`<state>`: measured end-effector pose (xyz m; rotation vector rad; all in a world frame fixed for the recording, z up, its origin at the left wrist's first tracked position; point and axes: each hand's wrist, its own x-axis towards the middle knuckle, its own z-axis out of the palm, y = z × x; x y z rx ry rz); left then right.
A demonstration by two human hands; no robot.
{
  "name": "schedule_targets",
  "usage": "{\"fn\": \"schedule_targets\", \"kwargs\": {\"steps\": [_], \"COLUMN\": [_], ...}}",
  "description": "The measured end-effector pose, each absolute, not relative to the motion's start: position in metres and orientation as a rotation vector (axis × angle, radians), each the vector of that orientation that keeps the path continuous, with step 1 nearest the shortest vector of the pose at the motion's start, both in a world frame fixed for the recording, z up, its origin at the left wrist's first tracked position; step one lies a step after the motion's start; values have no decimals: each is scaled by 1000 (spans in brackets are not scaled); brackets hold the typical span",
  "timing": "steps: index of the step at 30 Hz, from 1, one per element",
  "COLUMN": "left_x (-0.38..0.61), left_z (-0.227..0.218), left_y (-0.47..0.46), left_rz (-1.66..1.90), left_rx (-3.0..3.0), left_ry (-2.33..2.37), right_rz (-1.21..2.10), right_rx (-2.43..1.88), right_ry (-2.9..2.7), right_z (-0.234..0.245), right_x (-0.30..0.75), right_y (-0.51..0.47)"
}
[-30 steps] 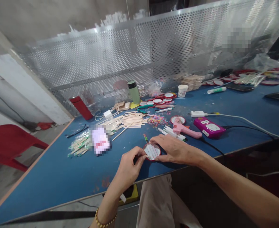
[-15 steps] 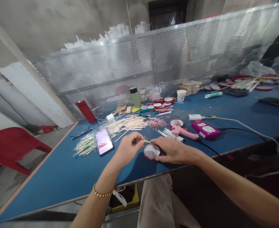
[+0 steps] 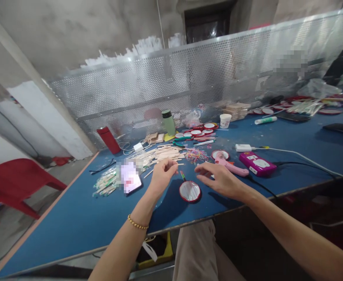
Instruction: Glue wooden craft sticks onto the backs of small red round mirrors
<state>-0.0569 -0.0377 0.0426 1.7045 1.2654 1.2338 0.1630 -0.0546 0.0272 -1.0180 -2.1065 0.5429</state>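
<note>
A round red-rimmed disc lined with white sticks lies on the blue table near its front edge. A short green and red stick lies just behind it. My left hand hovers to the left of the disc with fingers curled, thumb and forefinger pinched on something I cannot make out. My right hand hovers to the right of the disc, palm down, fingers loosely spread and holding nothing. A pile of wooden sticks lies behind my left hand.
A phone lies left of my left hand beside a bundle of sticks. A pink glue gun, a magenta power strip, coloured rubber bands, more red discs, a green bottle and a perforated metal screen lie beyond. A red chair stands at left.
My right hand lifted off the disc and moved back to the right. My left hand drew away from the disc toward the stick pile. The disc now lies free on the table.
</note>
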Motion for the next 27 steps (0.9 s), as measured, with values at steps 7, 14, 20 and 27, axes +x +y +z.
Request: {"fn": "schedule_targets", "kwargs": {"steps": [7, 14, 20, 27], "left_x": [-52, -49, -49, -48], "left_z": [40, 42, 39, 37], "left_y": [-36, -39, -35, -32], "left_rz": [1296, 1353, 1369, 1401], "left_rx": [1646, 1417, 1497, 1600], "left_ry": [1238, 1144, 1249, 1282], "right_rz": [460, 228, -432, -491], "right_rx": [-1145, -1025, -1550, -2045], "right_ry": [-1852, -1835, -1787, -2221], "right_z": [38, 35, 48, 42], "right_x": [138, 133, 199, 200], "right_y": [-35, -37, -39, -55]}}
